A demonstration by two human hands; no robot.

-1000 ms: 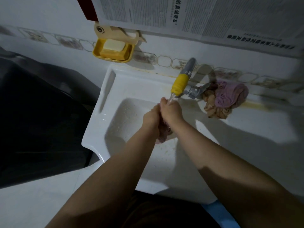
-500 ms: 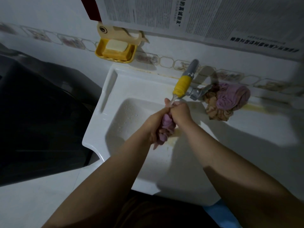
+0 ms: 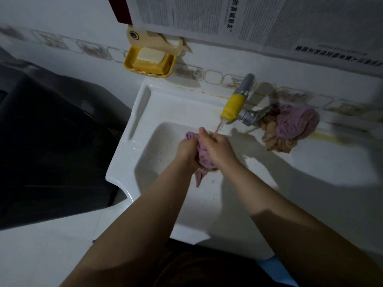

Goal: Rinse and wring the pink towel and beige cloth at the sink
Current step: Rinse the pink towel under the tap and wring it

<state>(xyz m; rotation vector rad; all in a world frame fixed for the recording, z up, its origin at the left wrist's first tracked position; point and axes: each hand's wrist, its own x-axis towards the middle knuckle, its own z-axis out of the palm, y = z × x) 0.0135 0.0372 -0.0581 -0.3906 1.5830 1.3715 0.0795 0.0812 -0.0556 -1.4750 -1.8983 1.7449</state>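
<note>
More bunched, ropy pink towel [image 3: 204,157] now shows between left hand [image 3: 187,150] and right hand [image 3: 219,149], both gripping it.

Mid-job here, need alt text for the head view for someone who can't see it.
Both hands, left hand and right hand, wring a pink towel under the running tap over the white sink. A pink and beige cloth pile sits on the ledge right of the tap; a yellow soap dish hangs on the wall.

Dim, uneven light falls on a white sink [image 3: 132,162], brightest across its right half, where the forearms cast long soft shadows. The left side sinks into near-black. Wide-angle distortion bends the wall tiles, and the frame's edges are smeared with blur.
</note>
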